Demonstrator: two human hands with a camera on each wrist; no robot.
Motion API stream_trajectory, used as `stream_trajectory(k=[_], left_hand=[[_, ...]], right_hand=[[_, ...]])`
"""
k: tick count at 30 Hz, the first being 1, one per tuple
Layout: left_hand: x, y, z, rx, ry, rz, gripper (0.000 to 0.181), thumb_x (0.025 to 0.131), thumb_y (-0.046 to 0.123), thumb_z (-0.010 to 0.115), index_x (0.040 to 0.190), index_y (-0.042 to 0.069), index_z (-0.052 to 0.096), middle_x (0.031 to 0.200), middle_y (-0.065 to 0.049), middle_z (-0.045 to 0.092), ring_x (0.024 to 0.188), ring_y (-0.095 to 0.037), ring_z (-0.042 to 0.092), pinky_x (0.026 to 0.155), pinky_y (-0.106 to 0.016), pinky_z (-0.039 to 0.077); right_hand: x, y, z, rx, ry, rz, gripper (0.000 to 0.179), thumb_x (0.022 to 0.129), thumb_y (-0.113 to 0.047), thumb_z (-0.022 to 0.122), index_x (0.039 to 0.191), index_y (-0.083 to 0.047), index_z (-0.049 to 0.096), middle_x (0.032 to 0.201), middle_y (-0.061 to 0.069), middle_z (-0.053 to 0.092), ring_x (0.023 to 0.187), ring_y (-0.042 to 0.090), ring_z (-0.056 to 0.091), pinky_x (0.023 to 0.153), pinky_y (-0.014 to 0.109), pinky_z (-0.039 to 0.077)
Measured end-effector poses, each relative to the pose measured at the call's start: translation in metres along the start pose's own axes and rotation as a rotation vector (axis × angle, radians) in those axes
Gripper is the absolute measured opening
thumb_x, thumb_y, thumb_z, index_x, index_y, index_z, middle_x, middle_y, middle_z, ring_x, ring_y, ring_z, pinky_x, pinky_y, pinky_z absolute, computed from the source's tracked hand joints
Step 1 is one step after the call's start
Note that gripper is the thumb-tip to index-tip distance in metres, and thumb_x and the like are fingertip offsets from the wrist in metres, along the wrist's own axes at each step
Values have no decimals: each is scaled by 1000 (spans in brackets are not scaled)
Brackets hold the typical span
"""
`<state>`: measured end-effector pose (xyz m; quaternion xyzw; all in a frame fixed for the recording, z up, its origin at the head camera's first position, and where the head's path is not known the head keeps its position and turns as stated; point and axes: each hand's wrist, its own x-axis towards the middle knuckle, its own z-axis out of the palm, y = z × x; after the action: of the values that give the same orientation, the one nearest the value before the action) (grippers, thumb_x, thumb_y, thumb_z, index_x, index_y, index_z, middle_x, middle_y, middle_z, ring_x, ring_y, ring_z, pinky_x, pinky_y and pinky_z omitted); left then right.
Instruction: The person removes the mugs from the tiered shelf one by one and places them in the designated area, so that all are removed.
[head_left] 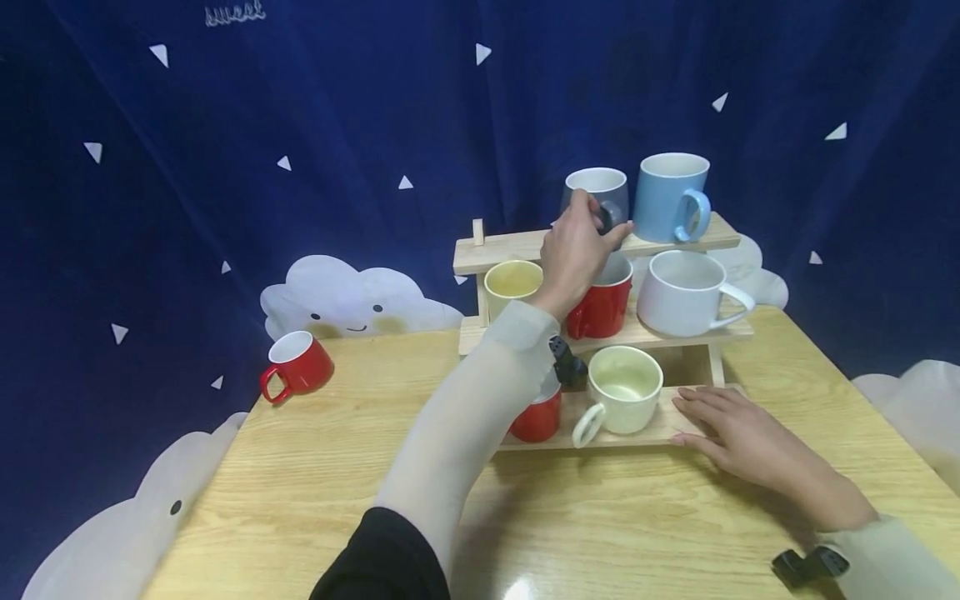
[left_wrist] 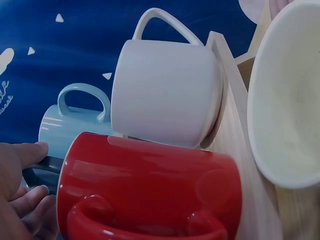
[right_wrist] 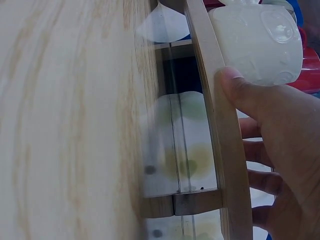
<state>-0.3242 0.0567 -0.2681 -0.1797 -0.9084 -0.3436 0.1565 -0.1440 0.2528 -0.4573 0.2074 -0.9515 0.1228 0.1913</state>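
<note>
My left hand (head_left: 579, 250) pinches the handle of a dark grey mug (head_left: 617, 200), which is on the top tier of a wooden rack (head_left: 510, 247). In the left wrist view, the thumb and fingers meet at that dark handle (left_wrist: 50, 164); a red mug hides most of its body. Beside it on the top tier stands a light blue mug (head_left: 670, 200). My right hand (head_left: 738, 437) rests on the right end of the lowest tier, fingers extended. Its thumb (right_wrist: 240, 87) touches the board's edge near a cream mug (head_left: 624, 392).
The middle tier holds a yellow mug (head_left: 512, 279), a red mug (head_left: 603, 304) and a white mug (head_left: 682, 296). Another red mug (head_left: 538, 418) is on the lowest tier, partly behind my left arm. A separate red mug (head_left: 300, 364) lies tilted at the table's (head_left: 360, 433) far left.
</note>
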Motion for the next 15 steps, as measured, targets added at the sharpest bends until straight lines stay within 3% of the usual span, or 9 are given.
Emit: stream_trajectory(k=[7,15], left_hand=[[-3,0,1,11,-25,-12,42,88,47,71,112,22,48,91,10,58,79,-6,56,63,-22,45],[-1,-3,1,-21,16,10,41,87,46,72,110,21,48,87,11,60,77,-7,57,63,-23,45]], right_hand=[[-1,-1,-1,-1,-12,10,60,81,-42,78,121,1,67,121,20,64,113,42,55,92,58,44],[0,-1,0,-3,10,1,59,81,-41,78,121,1,66,121,21,63,113,43,55,93,58,43]])
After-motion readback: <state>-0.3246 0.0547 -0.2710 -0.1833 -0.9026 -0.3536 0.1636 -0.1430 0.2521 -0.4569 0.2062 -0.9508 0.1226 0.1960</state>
